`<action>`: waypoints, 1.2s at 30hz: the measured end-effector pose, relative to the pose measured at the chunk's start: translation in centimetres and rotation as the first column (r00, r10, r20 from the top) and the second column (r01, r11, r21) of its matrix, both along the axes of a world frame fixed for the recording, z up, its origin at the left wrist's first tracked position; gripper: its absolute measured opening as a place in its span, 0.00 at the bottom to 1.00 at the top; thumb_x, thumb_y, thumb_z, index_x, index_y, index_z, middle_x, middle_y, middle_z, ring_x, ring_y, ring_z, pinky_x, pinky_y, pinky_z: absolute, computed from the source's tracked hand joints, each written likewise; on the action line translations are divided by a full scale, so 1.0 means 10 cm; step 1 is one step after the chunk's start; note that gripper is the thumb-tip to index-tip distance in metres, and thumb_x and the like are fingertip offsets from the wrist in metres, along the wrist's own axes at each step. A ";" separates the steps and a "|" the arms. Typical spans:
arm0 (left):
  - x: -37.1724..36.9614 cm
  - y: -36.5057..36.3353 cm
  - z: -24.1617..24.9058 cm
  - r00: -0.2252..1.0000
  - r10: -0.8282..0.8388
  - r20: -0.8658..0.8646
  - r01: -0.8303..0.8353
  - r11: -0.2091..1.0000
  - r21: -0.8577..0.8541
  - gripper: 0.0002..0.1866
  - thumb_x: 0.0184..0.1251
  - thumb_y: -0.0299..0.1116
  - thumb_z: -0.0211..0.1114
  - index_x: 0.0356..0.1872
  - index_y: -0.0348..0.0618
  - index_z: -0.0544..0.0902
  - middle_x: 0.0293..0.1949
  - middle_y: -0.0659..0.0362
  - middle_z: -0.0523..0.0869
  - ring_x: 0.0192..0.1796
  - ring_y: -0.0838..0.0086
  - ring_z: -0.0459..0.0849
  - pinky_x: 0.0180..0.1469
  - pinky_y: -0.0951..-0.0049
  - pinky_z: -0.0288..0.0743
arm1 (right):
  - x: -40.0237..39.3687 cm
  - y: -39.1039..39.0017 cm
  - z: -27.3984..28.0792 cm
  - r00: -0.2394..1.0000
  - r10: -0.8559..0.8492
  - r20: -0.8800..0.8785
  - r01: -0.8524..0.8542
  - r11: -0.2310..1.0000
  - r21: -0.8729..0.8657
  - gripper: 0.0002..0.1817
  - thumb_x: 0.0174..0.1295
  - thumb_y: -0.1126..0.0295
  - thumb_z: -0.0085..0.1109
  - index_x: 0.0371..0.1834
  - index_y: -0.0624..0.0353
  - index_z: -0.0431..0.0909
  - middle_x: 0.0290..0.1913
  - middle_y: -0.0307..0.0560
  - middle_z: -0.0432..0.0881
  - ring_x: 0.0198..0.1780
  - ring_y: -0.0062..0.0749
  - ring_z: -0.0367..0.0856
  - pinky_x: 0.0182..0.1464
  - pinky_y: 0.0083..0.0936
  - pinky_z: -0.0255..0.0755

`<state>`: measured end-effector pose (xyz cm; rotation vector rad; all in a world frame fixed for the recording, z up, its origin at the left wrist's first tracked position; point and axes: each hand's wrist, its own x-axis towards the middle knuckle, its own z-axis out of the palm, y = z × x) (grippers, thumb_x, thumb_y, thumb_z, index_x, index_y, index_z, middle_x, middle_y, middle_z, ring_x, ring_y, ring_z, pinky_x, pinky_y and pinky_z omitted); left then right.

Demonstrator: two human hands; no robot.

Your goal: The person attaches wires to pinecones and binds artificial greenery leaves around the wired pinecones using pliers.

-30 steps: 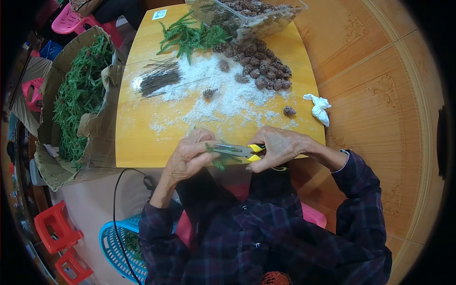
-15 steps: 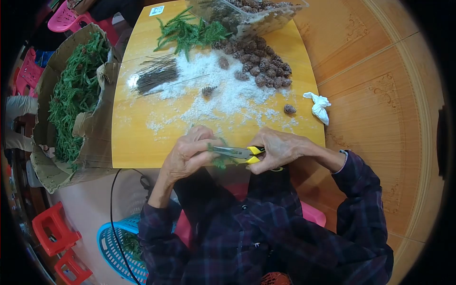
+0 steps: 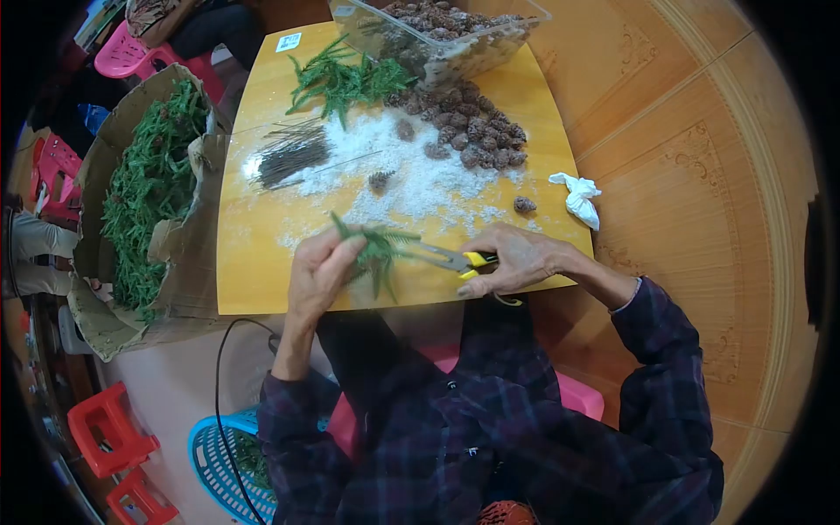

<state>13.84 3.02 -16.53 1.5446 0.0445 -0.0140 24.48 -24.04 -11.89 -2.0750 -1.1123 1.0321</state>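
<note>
Over the front edge of the yellow table (image 3: pixel 262 293), my left hand (image 3: pixel 317 271) pinches a green artificial pine sprig (image 3: pixel 378 254) by its stem, its needles slightly blurred. My right hand (image 3: pixel 516 258) is wrapped round the yellow and black handles of a pair of pliers (image 3: pixel 446 257). The jaws of the pliers point left and reach the sprig's right side. Beyond my hands, white flakes (image 3: pixel 376 194) are scattered on the tabletop with a single pine cone (image 3: pixel 380 179) among them. Another cone (image 3: pixel 524 204) lies near my right hand.
A pile of pine cones (image 3: pixel 477 131) sits before a clear bin (image 3: pixel 420 57) of more cones. Thin brown wires (image 3: pixel 293 156), green sprigs (image 3: pixel 346 80) and a crumpled white tissue (image 3: pixel 579 199) lie around. A cardboard box (image 3: pixel 197 236) of greenery stands left; below is a blue basket (image 3: pixel 210 455).
My left hand has turned and drawn slightly left, bringing the sprig into fuller view. The plier jaws, earlier overlapping my left fingers, now sit apart from them. The whole view has shifted slightly.
</note>
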 end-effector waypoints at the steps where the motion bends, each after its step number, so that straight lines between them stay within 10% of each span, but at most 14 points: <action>1: 0.01 0.00 -0.03 0.993 0.075 -0.092 -0.085 0.991 -0.108 0.09 0.69 0.30 0.57 0.38 0.34 0.82 0.32 0.62 0.81 0.36 0.83 0.76 0.38 0.79 0.74 | 0.00 -0.05 0.00 0.999 -0.042 -0.002 0.042 0.999 -0.025 0.26 0.54 0.46 0.66 0.35 0.63 0.79 0.24 0.49 0.77 0.27 0.30 0.73 0.32 0.31 0.67; 5: 0.05 -0.09 0.05 0.990 0.133 -0.044 -0.139 0.970 -0.198 0.17 0.75 0.39 0.50 0.39 0.36 0.82 0.29 0.64 0.80 0.35 0.84 0.75 0.39 0.81 0.72 | 0.06 -0.14 -0.06 0.978 -0.126 0.167 0.139 0.988 -0.067 0.27 0.53 0.46 0.64 0.35 0.64 0.81 0.27 0.57 0.79 0.29 0.40 0.77 0.34 0.35 0.69; 12: 0.04 -0.04 0.17 0.990 0.132 -0.053 -0.110 0.947 0.302 0.23 0.74 0.43 0.43 0.37 0.33 0.81 0.31 0.60 0.82 0.35 0.76 0.76 0.43 0.73 0.69 | 0.04 -0.21 -0.12 0.841 -0.108 0.530 0.170 0.983 -0.069 0.27 0.52 0.46 0.64 0.37 0.62 0.76 0.26 0.59 0.79 0.30 0.51 0.78 0.34 0.41 0.69; 14: 0.05 -0.12 0.09 0.985 0.151 0.083 -0.163 0.974 0.154 0.21 0.72 0.42 0.42 0.31 0.42 0.80 0.27 0.66 0.79 0.28 0.82 0.67 0.30 0.78 0.60 | -0.04 -0.17 -0.09 0.747 -0.124 0.653 0.233 0.969 -0.082 0.27 0.50 0.45 0.65 0.35 0.61 0.76 0.23 0.57 0.79 0.29 0.52 0.77 0.34 0.42 0.69; 21: -0.01 -0.23 0.03 0.994 0.059 0.091 -0.038 0.976 -0.214 0.17 0.75 0.39 0.50 0.38 0.35 0.80 0.34 0.66 0.80 0.37 0.83 0.74 0.45 0.78 0.69 | -0.22 -0.08 -0.11 0.452 -0.280 0.847 0.089 0.959 0.270 0.21 0.49 0.54 0.69 0.34 0.60 0.75 0.34 0.53 0.79 0.31 0.49 0.75 0.32 0.42 0.69; 25: -0.02 -0.30 0.00 0.997 0.001 0.081 0.013 0.984 -0.176 0.15 0.74 0.38 0.52 0.40 0.36 0.80 0.34 0.67 0.80 0.38 0.85 0.73 0.44 0.79 0.69 | -0.38 0.15 -0.10 0.864 -0.496 0.089 0.442 0.830 0.341 0.20 0.56 0.64 0.64 0.48 0.65 0.75 0.42 0.50 0.79 0.43 0.37 0.78 0.45 0.29 0.72; 28: -0.12 -0.33 0.20 0.999 -0.016 -0.048 0.009 0.988 -0.156 0.15 0.73 0.38 0.52 0.42 0.35 0.81 0.35 0.66 0.81 0.39 0.84 0.75 0.44 0.79 0.70 | -0.47 0.40 -0.29 0.901 -0.428 -0.076 0.399 0.744 0.536 0.19 0.61 0.70 0.57 0.55 0.64 0.73 0.45 0.46 0.80 0.47 0.29 0.78 0.50 0.25 0.72; 36: -0.26 -0.18 0.18 0.996 0.057 -0.066 -0.055 0.998 0.030 0.14 0.70 0.30 0.55 0.53 0.37 0.77 0.43 0.58 0.83 0.46 0.77 0.79 0.48 0.75 0.74 | -0.56 0.62 -0.20 0.825 -0.431 -0.366 0.554 0.747 0.369 0.16 0.66 0.64 0.57 0.51 0.64 0.78 0.39 0.40 0.83 0.42 0.18 0.77 0.46 0.19 0.71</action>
